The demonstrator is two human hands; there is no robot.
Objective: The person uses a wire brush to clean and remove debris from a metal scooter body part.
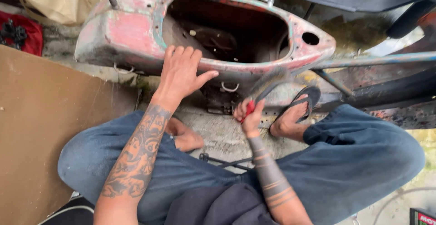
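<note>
Shell (136, 29), hollow, dark parts inside | left hand (181, 73) spread flat on rim | right hand (249, 112) gripping red-handled brush (265, 91)

- Left hand (181, 73): open, fingers spread, palm pressed flat; tattooed forearm extended forward.
- Right hand (247, 112): fist closed around a red handle, lower than and right of the left hand; banded forearm raised.
- Legs: folded, seated.
</note>
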